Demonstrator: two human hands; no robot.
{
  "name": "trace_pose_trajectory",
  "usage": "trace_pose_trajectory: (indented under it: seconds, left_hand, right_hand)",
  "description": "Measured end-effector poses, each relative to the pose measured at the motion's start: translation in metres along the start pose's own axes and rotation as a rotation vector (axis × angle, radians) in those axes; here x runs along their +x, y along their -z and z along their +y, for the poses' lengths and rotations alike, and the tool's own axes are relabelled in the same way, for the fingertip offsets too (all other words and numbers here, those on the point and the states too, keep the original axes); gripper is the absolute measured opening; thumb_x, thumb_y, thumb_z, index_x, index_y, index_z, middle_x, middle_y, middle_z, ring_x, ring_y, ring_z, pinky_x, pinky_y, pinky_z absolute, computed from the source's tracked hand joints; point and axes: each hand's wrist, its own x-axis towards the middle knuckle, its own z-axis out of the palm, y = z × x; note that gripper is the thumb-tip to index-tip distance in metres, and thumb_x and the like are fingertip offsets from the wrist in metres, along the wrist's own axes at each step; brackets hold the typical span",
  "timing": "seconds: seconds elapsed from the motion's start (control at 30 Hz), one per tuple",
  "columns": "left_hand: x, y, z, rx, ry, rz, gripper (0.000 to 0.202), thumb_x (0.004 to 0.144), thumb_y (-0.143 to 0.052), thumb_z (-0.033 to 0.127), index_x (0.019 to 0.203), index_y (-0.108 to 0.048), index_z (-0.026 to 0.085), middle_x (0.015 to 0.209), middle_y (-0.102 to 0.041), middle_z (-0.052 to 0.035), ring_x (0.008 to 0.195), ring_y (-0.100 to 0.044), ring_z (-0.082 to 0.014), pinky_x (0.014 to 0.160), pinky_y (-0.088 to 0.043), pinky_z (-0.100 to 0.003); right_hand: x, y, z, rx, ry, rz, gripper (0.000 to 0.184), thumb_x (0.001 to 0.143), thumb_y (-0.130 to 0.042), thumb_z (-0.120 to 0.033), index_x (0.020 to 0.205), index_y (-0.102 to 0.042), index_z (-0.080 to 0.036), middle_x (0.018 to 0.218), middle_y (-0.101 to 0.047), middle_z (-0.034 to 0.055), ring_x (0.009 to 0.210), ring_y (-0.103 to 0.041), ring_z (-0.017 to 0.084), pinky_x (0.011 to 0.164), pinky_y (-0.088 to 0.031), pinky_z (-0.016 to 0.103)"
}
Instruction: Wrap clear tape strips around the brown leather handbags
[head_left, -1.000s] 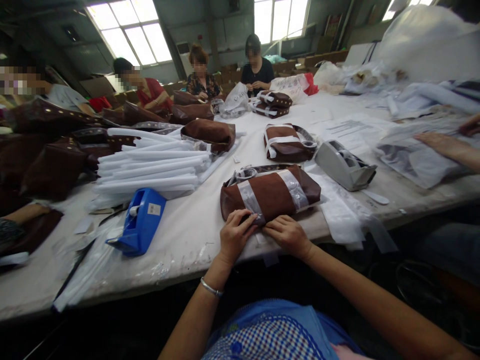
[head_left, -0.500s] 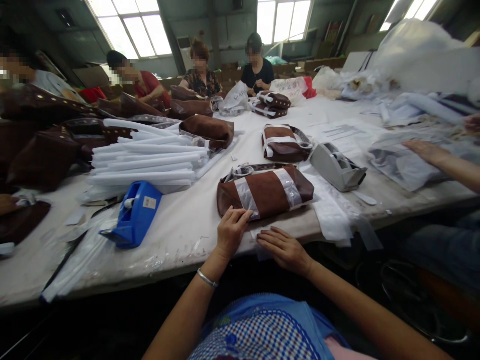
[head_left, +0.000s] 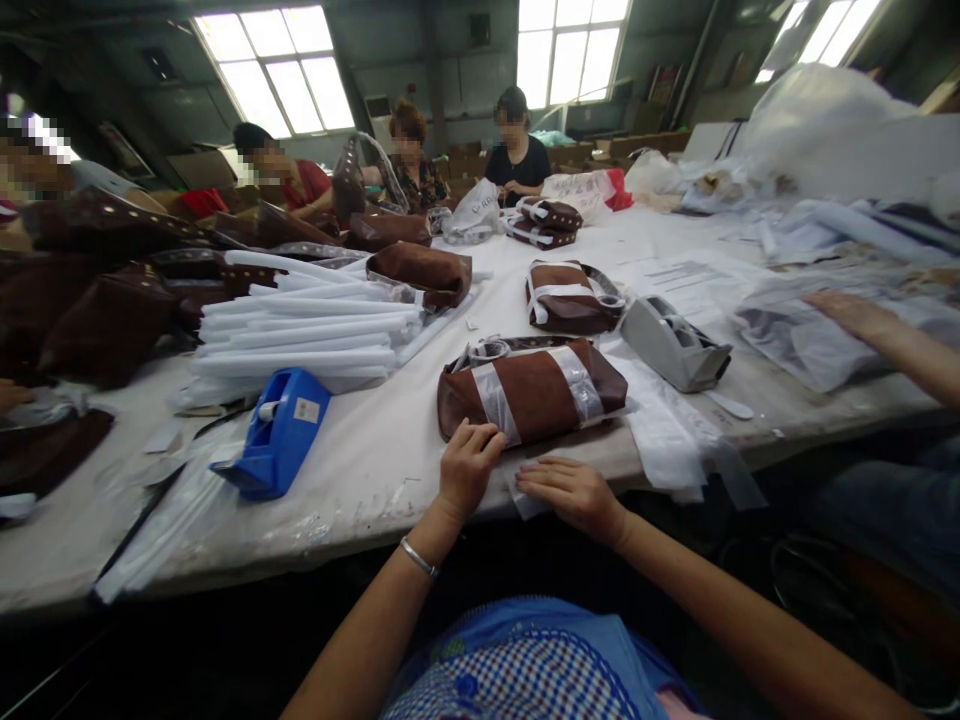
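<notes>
A brown handbag (head_left: 531, 400) with two white wraps around its body lies on its side at the table's front. My left hand (head_left: 471, 465) is at its lower left corner, fingers bent and pressed together; what they grip, if anything, is hidden. To its right, my right hand (head_left: 576, 495) rests at the table edge with fingers stretched out flat. Under its fingertips a clear plastic sheet (head_left: 529, 503) hangs over the edge.
A blue tape dispenser (head_left: 281, 435) stands left, a grey one (head_left: 675, 345) right. White rolls (head_left: 307, 325) are piled behind the blue one. Another wrapped bag (head_left: 566, 297) sits farther back. Plastic bags (head_left: 664, 440) lie right. A co-worker's hand (head_left: 855, 315) rests on plastic.
My view has tilted slightly upward. My hands keep almost the same places beside the handbag. Across the table, a person in red now has a brown bag with a raised strap nearby.
</notes>
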Motion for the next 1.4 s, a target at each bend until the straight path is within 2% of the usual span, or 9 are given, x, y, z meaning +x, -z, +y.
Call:
trace_pose_trajectory:
  seconds: [0.23,0.4,0.57,0.83,1.03,1.1,1.17,1.3,1.4]
  left_hand:
    - [-0.004,-0.001,0.000,-0.019,-0.021,0.021,0.017,0.097,-0.053,0.016,0.102,-0.068,0.023,0.104,-0.072,-0.0009,0.100,-0.064,-0.0176,0.111,-0.045,-0.046]
    - [-0.009,0.002,-0.003,-0.106,-0.031,0.022,0.018,0.097,-0.052,0.014,0.103,-0.067,0.022,0.106,-0.073,-0.0012,0.108,-0.065,-0.0177,0.113,-0.045,-0.047]
    - [-0.009,0.007,-0.007,-0.153,-0.031,-0.004,0.021,0.095,-0.051,0.010,0.107,-0.066,0.021,0.107,-0.072,-0.0030,0.107,-0.067,-0.0166,0.112,-0.047,-0.043]
    - [-0.008,0.004,-0.013,-0.013,-0.135,0.023,0.041,0.095,-0.051,0.007,0.134,-0.056,0.020,0.131,-0.067,-0.0056,0.113,-0.065,-0.0189,0.105,-0.053,-0.039]
    - [-0.008,0.003,-0.006,-0.046,-0.026,-0.003,0.045,0.094,-0.052,0.007,0.138,-0.054,0.018,0.129,-0.068,-0.0043,0.110,-0.065,-0.0199,0.104,-0.054,-0.040]
    - [-0.009,0.002,-0.005,-0.057,-0.021,0.009,0.048,0.093,-0.050,0.005,0.139,-0.053,0.019,0.129,-0.068,-0.0033,0.112,-0.065,-0.0200,0.105,-0.054,-0.040]
    - [-0.011,-0.001,-0.006,-0.053,-0.029,0.023,0.052,0.092,-0.048,0.002,0.140,-0.052,0.020,0.130,-0.068,-0.0022,0.114,-0.064,-0.0204,0.105,-0.053,-0.041]
    - [-0.014,-0.008,-0.013,-0.036,-0.065,0.064,0.057,0.090,-0.046,-0.001,0.144,-0.048,0.021,0.130,-0.067,0.0005,0.114,-0.064,-0.0200,0.108,-0.050,-0.040]
    - [-0.016,-0.010,-0.016,-0.019,-0.090,0.091,0.057,0.091,-0.046,0.001,0.144,-0.048,0.020,0.130,-0.068,0.0015,0.114,-0.064,-0.0193,0.110,-0.047,-0.038]
  right_hand:
    - [0.050,0.010,0.038,0.063,-0.069,0.033,0.027,0.096,-0.053,-0.012,0.113,-0.070,-0.023,0.109,-0.076,0.0037,0.106,-0.070,0.017,0.101,-0.053,0.039]
    - [0.077,-0.002,0.062,0.069,-0.169,0.042,0.015,0.092,-0.063,-0.017,0.095,-0.075,-0.024,0.108,-0.076,0.0020,0.116,-0.065,0.022,0.102,-0.051,0.042]
    - [0.087,-0.014,0.074,0.000,-0.281,0.009,0.004,0.084,-0.076,-0.023,0.080,-0.074,-0.025,0.107,-0.077,-0.0003,0.107,-0.067,0.024,0.095,-0.049,0.043]
    - [0.095,-0.016,0.078,-0.065,-0.395,-0.066,0.013,0.083,-0.077,-0.033,0.084,-0.068,-0.023,0.110,-0.074,0.0020,0.102,-0.064,0.023,0.091,-0.049,0.038]
    - [0.098,-0.014,0.082,-0.158,-0.472,0.021,0.013,0.092,-0.066,-0.032,0.102,-0.065,-0.024,0.108,-0.072,0.0050,0.100,-0.066,0.023,0.086,-0.053,0.036]
    - [0.088,0.004,0.093,-0.182,-0.453,0.042,0.013,0.096,-0.059,-0.027,0.106,-0.066,-0.026,0.116,-0.071,0.0039,0.108,-0.065,0.021,0.094,-0.052,0.035]
    - [0.070,0.035,0.113,-0.247,-0.484,0.042,0.020,0.097,-0.055,-0.026,0.113,-0.066,-0.027,0.123,-0.069,0.0033,0.114,-0.063,0.021,0.101,-0.049,0.035]
    - [0.017,0.124,0.167,-0.514,-0.832,0.060,0.029,0.093,-0.058,-0.031,0.119,-0.068,-0.025,0.132,-0.065,0.0053,0.126,-0.056,0.023,0.110,-0.042,0.039]
    - [-0.016,0.180,0.201,-0.638,-1.065,0.122,0.029,0.089,-0.060,-0.036,0.105,-0.074,-0.016,0.134,-0.061,0.0170,0.131,-0.049,0.034,0.112,-0.035,0.051]
